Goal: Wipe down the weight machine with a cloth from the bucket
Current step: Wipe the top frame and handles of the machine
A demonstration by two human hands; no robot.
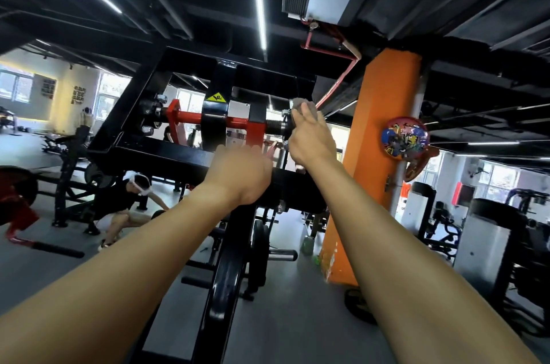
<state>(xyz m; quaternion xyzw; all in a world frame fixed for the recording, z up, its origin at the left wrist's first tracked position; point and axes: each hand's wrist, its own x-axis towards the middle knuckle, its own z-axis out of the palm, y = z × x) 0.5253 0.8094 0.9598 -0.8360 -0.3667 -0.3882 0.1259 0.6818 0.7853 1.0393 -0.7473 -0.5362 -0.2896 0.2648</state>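
One grey cloth [299, 104] high at right end of weight machine [134, 101], bunched against hub beside red axle [190, 118]. Right hand [312, 140] on it, fingers [308, 115] straight, pressed together, flat over cloth. Left hand [241, 176] lower on black frame bar, fingers curled over edge, tips hidden. Two forearms cover lower frame. One yellow warning sticker [216, 96] above axle. One orange pillar [384, 125] just right, one round painted ornament [404, 137] beside it. One weight plate [226, 283] below. One person [119, 203] crouched at left
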